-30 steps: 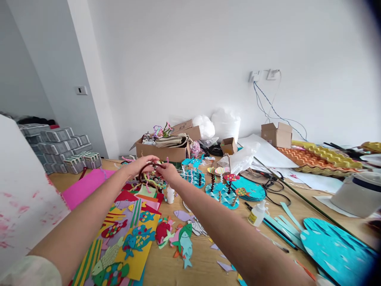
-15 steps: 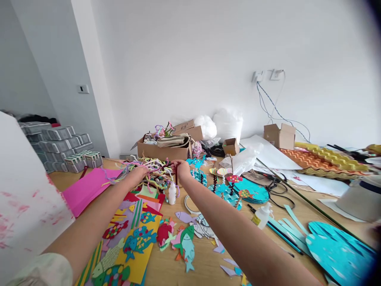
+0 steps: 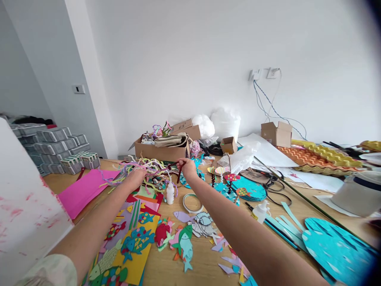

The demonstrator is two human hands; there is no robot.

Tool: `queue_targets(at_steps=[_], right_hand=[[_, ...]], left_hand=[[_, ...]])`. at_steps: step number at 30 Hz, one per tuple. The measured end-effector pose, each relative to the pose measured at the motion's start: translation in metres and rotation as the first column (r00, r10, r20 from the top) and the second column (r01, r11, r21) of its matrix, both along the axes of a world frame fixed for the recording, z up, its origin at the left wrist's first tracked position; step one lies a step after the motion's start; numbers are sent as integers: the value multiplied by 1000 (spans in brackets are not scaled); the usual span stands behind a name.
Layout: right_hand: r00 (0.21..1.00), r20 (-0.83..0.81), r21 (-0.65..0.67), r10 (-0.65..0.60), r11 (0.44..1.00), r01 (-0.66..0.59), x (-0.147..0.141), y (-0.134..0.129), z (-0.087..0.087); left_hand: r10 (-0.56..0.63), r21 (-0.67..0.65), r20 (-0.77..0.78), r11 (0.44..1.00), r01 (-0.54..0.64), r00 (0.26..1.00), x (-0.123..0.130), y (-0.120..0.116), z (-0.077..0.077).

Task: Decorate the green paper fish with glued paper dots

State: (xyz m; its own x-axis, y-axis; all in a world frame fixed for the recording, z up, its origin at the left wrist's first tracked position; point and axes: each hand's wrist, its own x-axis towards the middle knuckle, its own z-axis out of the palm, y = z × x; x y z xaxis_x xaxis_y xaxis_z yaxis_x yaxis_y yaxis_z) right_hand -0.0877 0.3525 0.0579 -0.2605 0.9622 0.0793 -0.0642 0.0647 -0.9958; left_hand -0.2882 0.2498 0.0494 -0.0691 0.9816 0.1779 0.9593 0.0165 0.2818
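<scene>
A tangled pile of colourful pipe cleaners (image 3: 156, 163) lies in front of the cardboard box. My left hand (image 3: 137, 176) is at the pile's near left side, its fingers curled onto pipe cleaners and partly hidden. At the pile's right end, my right hand (image 3: 188, 169) pinches a dark red pipe cleaner (image 3: 179, 175), one end of which hangs down. Just below and between the hands stands a white glue bottle (image 3: 170, 193). A roll of tape (image 3: 192, 203) lies beneath my right forearm.
Paper fish (image 3: 185, 244) and coloured sheets (image 3: 143, 258) cover the near table. Pipe-cleaner fish stand on blue paper (image 3: 222, 186) at right. Behind the pile is a filled cardboard box (image 3: 160, 151). A second glue bottle (image 3: 261, 212) and blue paper discs (image 3: 333, 242) lie farther right.
My right hand has moved slightly right, away from my left hand, drawing the dark red pipe cleaner with it. The left hand stays at the pile. The view has shifted slightly.
</scene>
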Motion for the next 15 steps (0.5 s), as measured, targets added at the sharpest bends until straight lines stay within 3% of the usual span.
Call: queue_targets(at_steps=[8,15], right_hand=[[995,90,96,34,995,-43,-16,-18,0],[991,99,199,-90,978,69,-14,-15,2]], left_hand=[[19,166,-119,986,1,993,38,-4,22],[100,150,11,984,-101,995,54,-6,38]])
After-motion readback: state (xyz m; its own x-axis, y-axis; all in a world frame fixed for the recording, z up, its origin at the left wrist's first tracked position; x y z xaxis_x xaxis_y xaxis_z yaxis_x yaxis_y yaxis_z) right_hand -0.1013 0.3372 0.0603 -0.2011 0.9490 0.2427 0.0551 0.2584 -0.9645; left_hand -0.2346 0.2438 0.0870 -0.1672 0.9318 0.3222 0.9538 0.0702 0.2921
